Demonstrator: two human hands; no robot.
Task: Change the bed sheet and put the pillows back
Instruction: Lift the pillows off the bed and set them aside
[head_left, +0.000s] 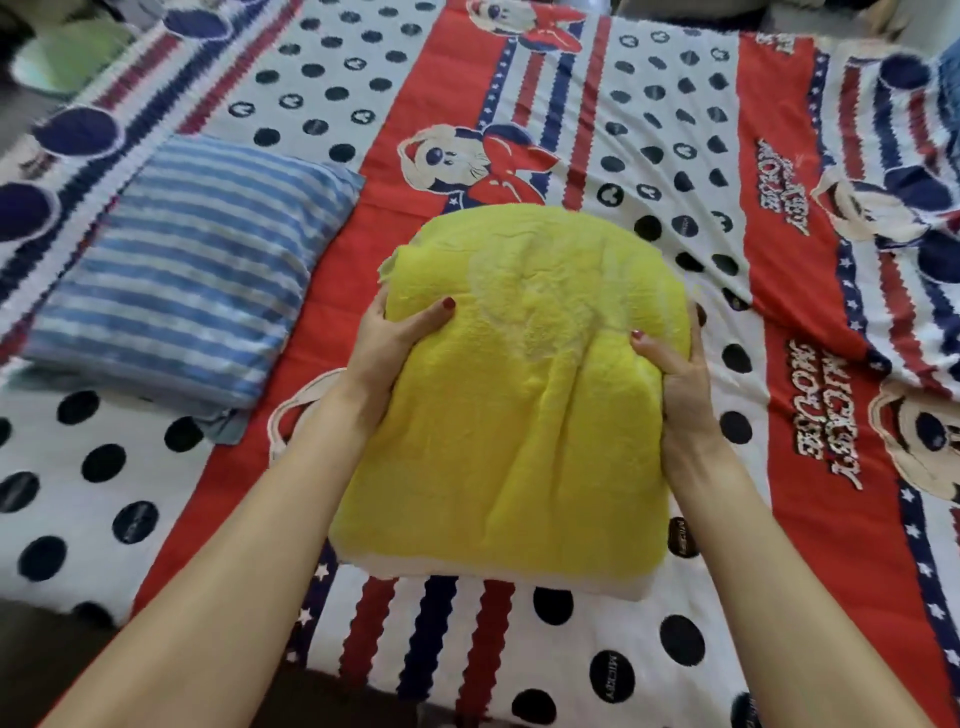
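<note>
Holding the yellow pillow from both sides, the person keeps it above the middle of the bed, near the front edge. The left hand grips its left side, with the thumb curled over the fluffy top. The right hand grips the right side in the same way, thumb on top and the other fingers hidden behind the pillow. The pillow has a soft yellow cover and a pale band along its near edge.

To the left, apart from the yellow one, a blue striped pillow lies flat on the bed. The bed sheet is spread over the whole mattress; it is red, white and dark blue, with black dots, stripes, stars and cartoon mouse figures. It shows some wrinkles on the right side.

At the far left corner, beyond the bed, there is a blurred green object; I cannot tell what it is.
</note>
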